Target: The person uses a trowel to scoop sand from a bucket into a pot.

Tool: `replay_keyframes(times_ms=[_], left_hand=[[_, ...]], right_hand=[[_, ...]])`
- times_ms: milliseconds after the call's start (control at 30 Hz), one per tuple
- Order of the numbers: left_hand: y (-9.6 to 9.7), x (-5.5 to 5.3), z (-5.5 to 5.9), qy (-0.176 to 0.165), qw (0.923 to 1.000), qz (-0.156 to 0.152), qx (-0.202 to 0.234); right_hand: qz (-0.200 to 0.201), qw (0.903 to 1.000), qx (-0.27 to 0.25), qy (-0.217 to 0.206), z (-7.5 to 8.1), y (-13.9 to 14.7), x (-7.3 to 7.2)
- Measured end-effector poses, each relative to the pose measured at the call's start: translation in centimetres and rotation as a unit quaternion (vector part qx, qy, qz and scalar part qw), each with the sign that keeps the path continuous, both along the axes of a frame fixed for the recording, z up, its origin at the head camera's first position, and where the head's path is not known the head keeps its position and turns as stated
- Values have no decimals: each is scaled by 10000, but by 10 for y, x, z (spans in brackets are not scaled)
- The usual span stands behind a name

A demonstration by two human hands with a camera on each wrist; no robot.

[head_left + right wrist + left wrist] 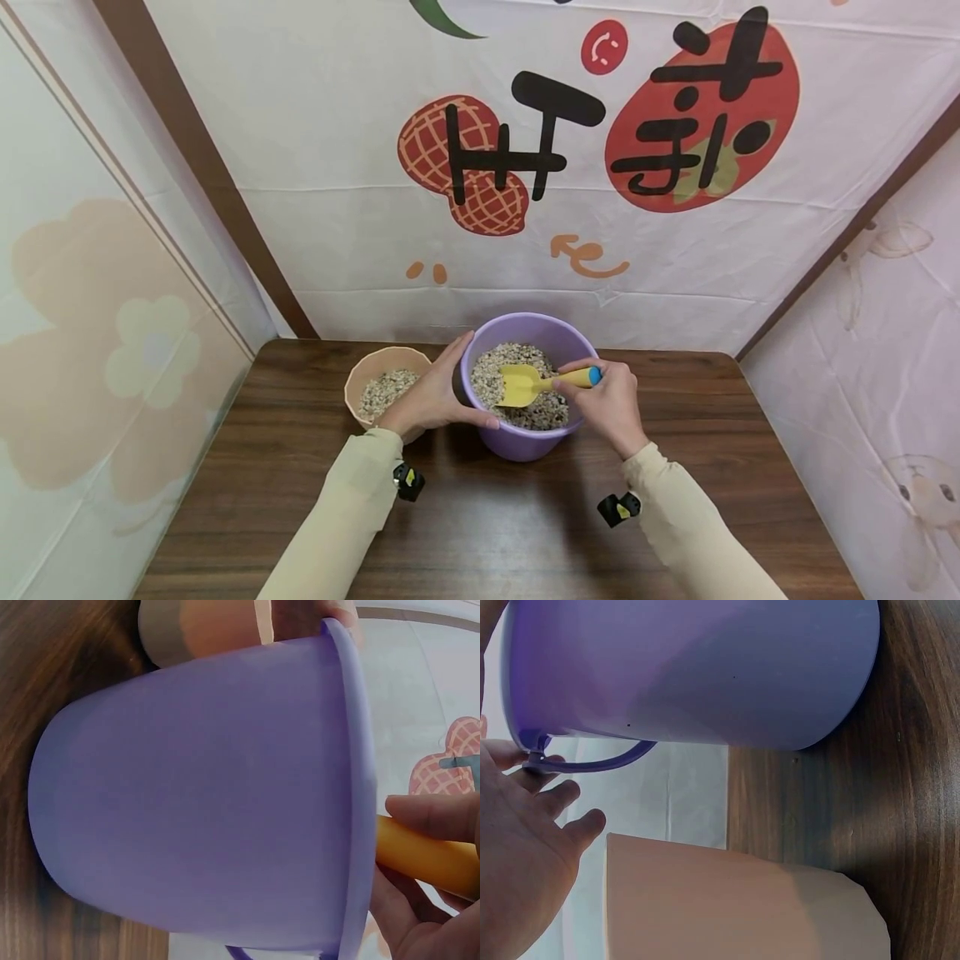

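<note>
A purple bucket (525, 446) stands on the table, part-filled with pale, speckled grain-like bits (551, 410). My left hand (433, 398) grips its left side, the thumb along the near rim and the fingers spread toward the far rim. In the left wrist view those fingers lie by the joint of the bucket handle (600, 765). My right hand (611, 402) holds a yellow toy shovel (521, 386) by its blue-tipped handle, over the bucket's right rim. The shovel's blade rests among the bits inside. In the right wrist view the bucket wall hides the blade.
A peach faceted tub (360, 371) with similar bits (386, 392) stands left of the bucket, partly behind my left hand and forearm. The brown wooden table (510, 525) meets a printed white cloth wall (337, 225) at the back. More cloth hangs at both sides.
</note>
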State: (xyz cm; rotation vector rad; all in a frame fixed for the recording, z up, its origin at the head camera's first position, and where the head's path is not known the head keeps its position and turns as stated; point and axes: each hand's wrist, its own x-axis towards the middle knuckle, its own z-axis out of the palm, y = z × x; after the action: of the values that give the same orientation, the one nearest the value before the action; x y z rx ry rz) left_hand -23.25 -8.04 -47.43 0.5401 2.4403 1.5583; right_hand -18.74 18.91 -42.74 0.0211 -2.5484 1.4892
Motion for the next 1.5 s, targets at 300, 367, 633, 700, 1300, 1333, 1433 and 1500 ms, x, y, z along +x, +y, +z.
replay_keyframes(times_ms=[300,367,633,700,1300,1333,1433,1500], left_hand=[[2,0,-1,-14,10000,-27,46],[2,0,-1,-18,10000,-16,25],[2,2,1,-82,10000,16,-53],[2,1,0,-89,9999,24,-74],[0,0,-1,-1,10000,6,-72],[0,0,-1,3,10000,4,-67],[-1,0,0,40,9999,11,-127],[-1,0,0,73,9998,13,-171]], right_hand=[[60,9967,-747,-305,-4,1,0],[69,9943,-994,-370,-5,3,0],[-83,9791,-1976,-479,-5,13,3],[-136,9738,-2216,-485,-4,16,3],[-451,9492,-3097,-334,-6,41,12],[-436,9494,-3091,-336,-6,42,12],[-430,9490,-3105,-334,-7,42,13],[-437,9484,-3123,-337,-7,42,13]])
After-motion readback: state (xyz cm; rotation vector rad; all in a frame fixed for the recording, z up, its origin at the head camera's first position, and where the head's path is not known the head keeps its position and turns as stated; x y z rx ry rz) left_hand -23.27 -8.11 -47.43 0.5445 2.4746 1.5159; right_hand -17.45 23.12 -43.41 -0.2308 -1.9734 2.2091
